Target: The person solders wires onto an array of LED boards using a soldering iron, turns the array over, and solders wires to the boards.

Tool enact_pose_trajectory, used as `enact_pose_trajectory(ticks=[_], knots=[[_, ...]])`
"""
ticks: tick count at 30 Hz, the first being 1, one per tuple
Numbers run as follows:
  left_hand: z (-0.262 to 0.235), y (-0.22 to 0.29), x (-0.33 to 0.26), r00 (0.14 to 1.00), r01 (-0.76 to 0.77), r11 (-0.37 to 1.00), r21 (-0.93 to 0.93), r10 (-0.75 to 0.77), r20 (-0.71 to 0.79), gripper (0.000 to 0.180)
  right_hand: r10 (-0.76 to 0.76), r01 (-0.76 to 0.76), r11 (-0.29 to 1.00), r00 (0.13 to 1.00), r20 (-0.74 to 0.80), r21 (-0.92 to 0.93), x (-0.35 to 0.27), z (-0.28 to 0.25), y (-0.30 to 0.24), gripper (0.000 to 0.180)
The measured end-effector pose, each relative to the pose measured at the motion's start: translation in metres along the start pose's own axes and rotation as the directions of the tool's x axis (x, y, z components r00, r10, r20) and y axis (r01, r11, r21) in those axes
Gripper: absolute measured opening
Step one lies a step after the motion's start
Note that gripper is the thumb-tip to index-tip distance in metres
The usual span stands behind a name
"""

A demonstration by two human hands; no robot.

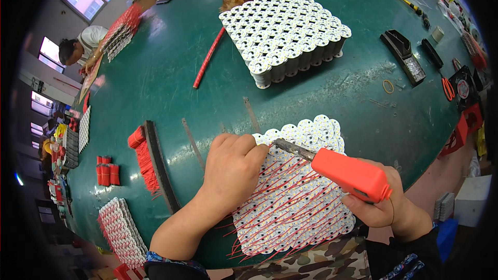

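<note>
A panel of joined round white LED circuit boards [328, 130] lies on the green table in front of me. Thin red wires [282, 197] run across its lower rows and trail past its near-left edge. My right hand [384, 202] grips the red handle of a soldering iron [345, 172], which points left. The iron's dark tip is at one of the upper boards, beside the fingertips of my left hand [233, 168]. That hand is closed in a pinch over the panel's left edge; whatever its fingers hold is hidden.
Beyond the panel stands a tall stack of white boards [290, 31]. Red wire bundles [142, 155] lie by a dark bar [160, 166] at left, near another board stack [123, 231]. Orange-handled scissors [447, 88] and a black holder [403, 57] are right. A person [85, 46] works far left.
</note>
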State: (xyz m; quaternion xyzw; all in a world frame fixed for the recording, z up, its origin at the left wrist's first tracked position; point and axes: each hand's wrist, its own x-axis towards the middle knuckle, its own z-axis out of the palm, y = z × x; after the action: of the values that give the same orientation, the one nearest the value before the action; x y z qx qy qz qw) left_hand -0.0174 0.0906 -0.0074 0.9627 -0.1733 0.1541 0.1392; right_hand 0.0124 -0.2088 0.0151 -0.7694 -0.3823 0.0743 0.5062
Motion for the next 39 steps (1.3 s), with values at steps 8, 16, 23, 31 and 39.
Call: enact_pose_trajectory(ticks=[8,16,23,31,39], knots=[[-0.001,0.0,0.001,1.0,-0.007,1.0,0.0,0.007,0.0,0.019,0.008,-0.008,1.0,0.999,0.05,-0.001,-0.001,-0.002,0.001,0.051],[0.0,0.001,0.001,1.0,-0.008,1.0,0.014,0.007,0.007,0.022,0.016,-0.016,1.0,0.995,0.094,-0.002,-0.003,-0.003,0.001,0.057],[0.001,0.0,0.0,1.0,-0.011,1.0,0.008,0.011,-0.011,0.023,0.023,-0.023,0.998,1.0,0.012,0.065,-0.006,-0.001,0.001,0.054],[0.002,0.001,-0.001,1.0,-0.012,1.0,0.024,0.012,-0.002,0.019,-0.038,0.037,0.999,0.998,-0.042,-0.026,-0.01,-0.003,-0.001,0.052],[0.005,0.004,-0.003,0.992,0.0,0.999,-0.055,-0.007,-0.126,0.017,-0.038,0.035,0.995,0.999,-0.032,-0.092,-0.013,-0.009,-0.006,0.052]])
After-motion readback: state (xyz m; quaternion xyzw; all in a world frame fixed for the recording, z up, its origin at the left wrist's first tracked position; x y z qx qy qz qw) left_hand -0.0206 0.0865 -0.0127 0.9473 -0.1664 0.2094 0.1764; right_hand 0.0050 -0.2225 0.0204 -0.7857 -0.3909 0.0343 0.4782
